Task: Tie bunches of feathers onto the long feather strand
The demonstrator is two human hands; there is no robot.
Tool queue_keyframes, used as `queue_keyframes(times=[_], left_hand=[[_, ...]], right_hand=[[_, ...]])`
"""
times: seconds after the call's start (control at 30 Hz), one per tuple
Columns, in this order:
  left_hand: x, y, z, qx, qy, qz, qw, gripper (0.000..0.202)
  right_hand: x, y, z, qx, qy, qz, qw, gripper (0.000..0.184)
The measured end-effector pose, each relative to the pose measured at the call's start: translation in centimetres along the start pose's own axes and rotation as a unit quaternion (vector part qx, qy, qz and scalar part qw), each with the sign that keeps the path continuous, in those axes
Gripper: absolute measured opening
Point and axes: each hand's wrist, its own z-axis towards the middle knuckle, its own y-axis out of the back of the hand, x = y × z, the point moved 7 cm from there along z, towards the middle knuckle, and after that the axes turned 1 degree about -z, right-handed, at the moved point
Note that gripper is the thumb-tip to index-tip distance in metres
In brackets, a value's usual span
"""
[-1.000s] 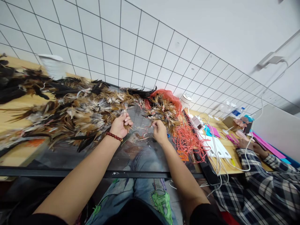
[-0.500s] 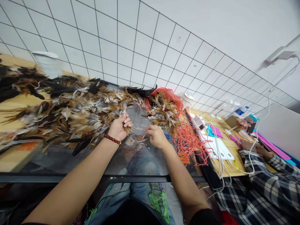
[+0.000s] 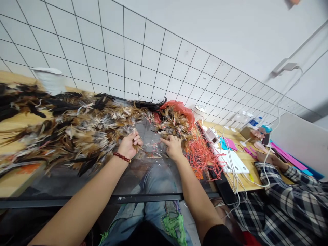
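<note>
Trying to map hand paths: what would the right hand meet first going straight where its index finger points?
Probably the left hand clutching brown feathers, across a short gap of glass tabletop; depth is unclear.

You are closing your left hand [image 3: 128, 146] into a fist around a bunch of brown feathers [image 3: 139, 147]. The quill ends are sitting inside your fingers, and the bunch is blending into the long feather heap [image 3: 77, 131]. That heap of brown, tan, white and black plumes is spreading flat and tangled away to the left of this hand. Your right hand [image 3: 174, 148] is stretching its forefinger to the near edge of a smaller feather clump [image 3: 173, 123]. This ruffled clump, shot through with red strands, is lying just beyond that hand. Whether this hand is pinching anything is not clear.
</note>
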Motion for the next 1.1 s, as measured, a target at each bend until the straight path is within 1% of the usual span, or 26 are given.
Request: queue_keyframes(times=[0.03,0.1,0.2,0.27,0.33,0.47,0.53,0.6,0.7,0.77,0.87,0.93,0.97,1.0,1.1], left_hand=[[0.1,0.0,0.0,0.002,0.002,-0.003,1.0,0.025],[0.3,-0.1,0.0,0.007,0.008,-0.008,1.0,0.025],[0.6,-0.3,-0.2,0.004,0.021,-0.012,1.0,0.026],[0.7,-0.4,-0.2,0.0,0.029,-0.015,0.999,0.028],[0.7,-0.4,-0.2,-0.002,0.031,-0.021,0.999,0.029],[0.5,-0.3,0.0,0.006,0.029,-0.03,0.999,0.028],[0.4,-0.2,0.1,0.008,0.031,-0.035,0.999,0.028],[0.5,-0.2,0.1,0.006,0.033,-0.042,0.999,0.029],[0.7,-0.1,0.2,0.004,0.041,-0.051,0.998,0.028],[0.9,0.1,0.2,0.002,0.048,-0.055,0.997,0.027],[0.9,0.4,0.2,0.003,0.053,-0.071,0.996,0.025],[0.7,0.4,0.2,0.009,0.052,-0.086,0.995,0.025],[0.5,0.4,0.2,0.012,0.052,-0.092,0.994,0.025],[0.4,0.4,0.1,0.015,0.051,-0.095,0.994,0.024],[0.1,0.3,0.0,0.018,0.05,-0.099,0.994,0.022]], right_hand=[[0.2,-0.2,0.0,0.008,0.011,-0.004,1.0,0.053],[0.2,-0.2,0.1,0.011,0.014,-0.009,1.0,0.047],[-1.0,0.1,-0.1,-0.009,-0.03,-0.022,0.999,0.029],[-2.0,0.2,-0.3,-0.03,-0.065,-0.032,0.997,0.024],[-2.8,0.3,-0.6,-0.055,-0.088,-0.037,0.994,0.025],[-3.8,0.8,-1.2,-0.122,-0.115,-0.035,0.985,0.035],[-3.9,1.2,-1.4,-0.146,-0.122,-0.032,0.981,0.038],[-3.5,1.5,-1.4,-0.155,-0.111,-0.021,0.981,0.039],[-1.9,1.7,-1.2,-0.145,-0.053,0.023,0.988,0.033],[-0.3,1.5,-1.0,-0.121,0.001,0.06,0.991,0.031],[2.4,0.3,-0.8,-0.045,0.089,0.098,0.99,0.036],[3.4,-0.5,-0.8,0.004,0.119,0.098,0.988,0.039],[3.4,-0.8,-0.8,0.017,0.112,0.09,0.99,0.038],[3.0,-1.0,-0.7,0.021,0.089,0.076,0.993,0.035],[0.8,-0.4,-0.7,-0.005,-0.018,0.031,0.999,0.032]])
